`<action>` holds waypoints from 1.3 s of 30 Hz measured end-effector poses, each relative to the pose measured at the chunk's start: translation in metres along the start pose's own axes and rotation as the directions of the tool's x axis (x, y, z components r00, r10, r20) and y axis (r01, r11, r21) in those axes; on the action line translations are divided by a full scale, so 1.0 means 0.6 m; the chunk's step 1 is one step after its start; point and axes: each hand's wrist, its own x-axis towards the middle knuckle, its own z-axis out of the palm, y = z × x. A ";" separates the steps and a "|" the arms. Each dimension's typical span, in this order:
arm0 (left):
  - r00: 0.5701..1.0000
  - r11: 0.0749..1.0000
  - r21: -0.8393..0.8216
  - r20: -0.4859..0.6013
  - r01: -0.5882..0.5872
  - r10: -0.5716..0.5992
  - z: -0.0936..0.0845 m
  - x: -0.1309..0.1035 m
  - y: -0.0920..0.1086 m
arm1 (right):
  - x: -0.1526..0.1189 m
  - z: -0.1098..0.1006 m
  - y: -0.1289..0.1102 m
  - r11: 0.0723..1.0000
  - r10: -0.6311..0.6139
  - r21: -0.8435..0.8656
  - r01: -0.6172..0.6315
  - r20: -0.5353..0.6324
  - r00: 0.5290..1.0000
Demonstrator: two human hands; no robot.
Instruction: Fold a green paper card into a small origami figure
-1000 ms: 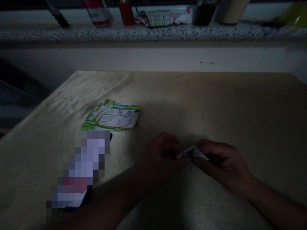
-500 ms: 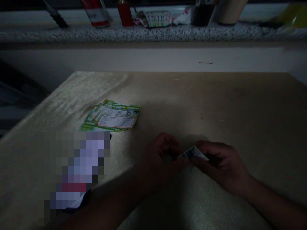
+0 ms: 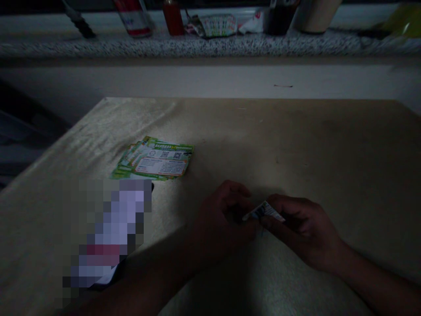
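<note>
A small folded paper (image 3: 265, 211) with printed white, green and dark areas shows a triangular face above the table. My right hand (image 3: 305, 228) pinches its right side between thumb and fingers. At the lower left corner, my left hand (image 3: 223, 219) curls its fingers, with the thumb against the paper's lower edge; dimness hides how firmly it grips. Left of my hands lies a fanned pile of green and white printed flyers (image 3: 161, 160). Nearer to me, by my left forearm, a phone-like device (image 3: 112, 228) with a blurred screen rests on the table.
The pale table (image 3: 237, 131) reaches to a white wall. Above it, a speckled stone sill (image 3: 197, 46) bears a red and white can (image 3: 133, 19), a red bottle (image 3: 173, 19), a crumpled wrapper (image 3: 219, 25), a dark container (image 3: 281, 18) and a beige cup (image 3: 317, 15).
My left thumb has slid slightly down and left off the paper's face, showing more of its left corner. My right hand keeps its pinch. The flyers have not moved.
</note>
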 end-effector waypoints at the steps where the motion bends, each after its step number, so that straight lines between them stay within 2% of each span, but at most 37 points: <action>1: 1.000 1.000 -0.013 0.003 0.019 -0.019 0.000 0.000 0.001 | 0.000 0.000 0.001 1.000 0.000 0.002 0.000 -0.003 1.000; 5: 0.995 0.993 -0.056 0.011 0.103 -0.102 -0.001 0.001 0.004 | -0.001 0.001 0.003 1.000 -0.008 0.006 0.008 -0.010 1.000; 11: 0.988 0.980 -0.123 0.001 0.156 -0.157 -0.005 0.004 0.005 | 0.002 0.001 0.000 1.000 -0.011 -0.004 0.010 -0.036 0.999; 16: 0.991 0.986 -0.100 -0.030 0.130 -0.134 -0.007 0.002 0.004 | 0.003 -0.001 0.001 1.000 -0.001 0.018 0.001 -0.027 1.000; 19: 0.987 0.984 -0.090 -0.037 0.153 -0.157 -0.008 0.002 0.006 | 0.002 -0.002 0.004 1.000 -0.013 -0.001 0.013 -0.035 0.999; 26: 0.980 0.957 -0.225 -0.027 0.186 -0.197 -0.009 0.007 0.016 | 0.003 -0.004 0.004 0.999 0.015 0.033 -0.013 -0.051 0.999; 30: 0.980 0.972 -0.162 -0.074 0.172 -0.186 -0.011 0.007 0.013 | 0.005 -0.006 0.005 0.997 0.037 0.067 -0.033 -0.071 0.997; 35: 0.989 0.993 -0.061 -0.104 0.103 -0.109 -0.008 0.001 0.014 | 0.005 -0.005 0.005 0.996 0.052 0.083 -0.045 -0.089 0.995; 39: 0.986 0.991 -0.096 -0.128 0.097 -0.109 -0.001 -0.003 0.015 | 0.006 -0.005 0.002 0.997 0.031 0.069 -0.025 -0.084 0.996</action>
